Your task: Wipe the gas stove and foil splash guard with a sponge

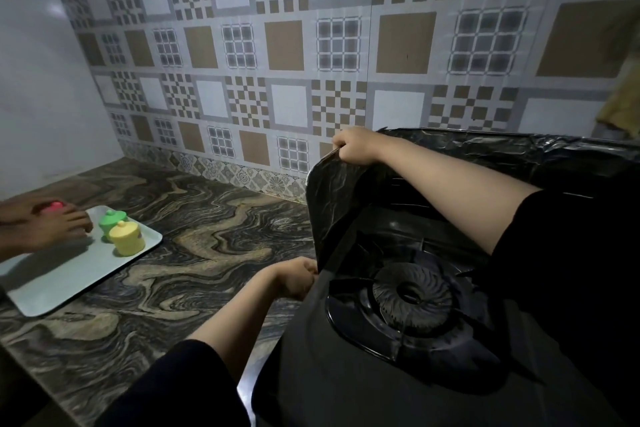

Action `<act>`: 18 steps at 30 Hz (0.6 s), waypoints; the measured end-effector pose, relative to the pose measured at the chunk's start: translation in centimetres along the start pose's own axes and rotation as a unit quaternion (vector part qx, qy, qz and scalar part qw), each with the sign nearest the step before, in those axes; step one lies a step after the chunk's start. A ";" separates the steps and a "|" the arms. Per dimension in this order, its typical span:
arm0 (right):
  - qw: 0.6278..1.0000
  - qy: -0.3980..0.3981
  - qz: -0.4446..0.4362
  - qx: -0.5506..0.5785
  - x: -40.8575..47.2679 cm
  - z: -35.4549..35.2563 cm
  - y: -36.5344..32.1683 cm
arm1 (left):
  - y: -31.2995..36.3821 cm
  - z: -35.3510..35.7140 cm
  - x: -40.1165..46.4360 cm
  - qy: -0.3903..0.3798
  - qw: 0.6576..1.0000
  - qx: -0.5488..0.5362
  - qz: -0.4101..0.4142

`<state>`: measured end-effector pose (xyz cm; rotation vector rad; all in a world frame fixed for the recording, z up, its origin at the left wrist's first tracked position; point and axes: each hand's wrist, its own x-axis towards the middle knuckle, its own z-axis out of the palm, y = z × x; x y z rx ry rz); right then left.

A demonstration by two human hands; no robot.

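A black gas stove point(346, 374) fills the lower right, its round burner point(412, 298) in the middle. A dark, crinkled foil splash guard point(332, 204) stands around the stove's left and back sides. My right hand point(355, 146) pinches the top corner of the guard's left panel. My left hand point(298, 277) grips the lower front edge of that same panel, beside the stove's left side. No sponge shows in either hand or anywhere else in view.
A marbled stone counter point(194, 253) stretches left of the stove. On it lies a pale tray point(69, 274) with a green jar point(111, 220) and a yellow jar point(126, 237). Another person's hand point(52, 222) rests at the tray over something pink. Patterned wall tiles point(277, 62) rise behind.
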<state>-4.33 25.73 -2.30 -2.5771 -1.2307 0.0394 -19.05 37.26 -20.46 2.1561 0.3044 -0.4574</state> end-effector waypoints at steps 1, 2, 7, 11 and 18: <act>1.000 -0.002 0.005 0.004 0.0 0.0 0.0 | 0.5 -0.2 -0.3 0.005 1.000 0.011 -0.009; 1.000 -0.002 0.013 0.008 -0.1 -0.2 0.0 | 0.8 -0.5 -0.5 0.008 0.999 0.032 -0.010; 1.000 -0.007 0.017 -0.001 -1.3 -0.2 0.1 | 2.3 -3.0 -1.6 0.078 0.993 0.085 -0.027; 0.999 -0.006 0.020 -0.041 -2.1 -0.6 0.1 | 2.6 -5.7 -2.5 0.182 0.980 0.079 -0.002; 0.994 -0.003 0.025 -0.104 -3.1 -1.1 -0.4 | 5.4 -8.7 -4.9 0.227 0.968 -0.037 0.095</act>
